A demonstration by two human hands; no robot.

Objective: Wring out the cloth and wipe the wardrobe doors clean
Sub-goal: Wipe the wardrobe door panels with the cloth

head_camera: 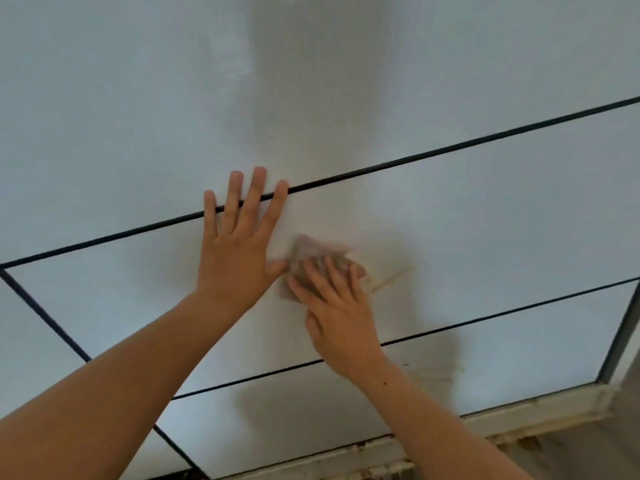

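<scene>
Fingers: right fingers [317, 277] are pressing the cloth [304, 249] flat; left hand [239, 251] splayed, bracing.
Risk: ungripped cloth (only pressed) may be sliding off the wardrobe door [485, 220].

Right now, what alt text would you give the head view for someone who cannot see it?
The right hand presses a blurred brownish cloth flat against a white wardrobe door. The left hand lies open on the door beside it, fingers crossing a dark seam between panels.
</scene>
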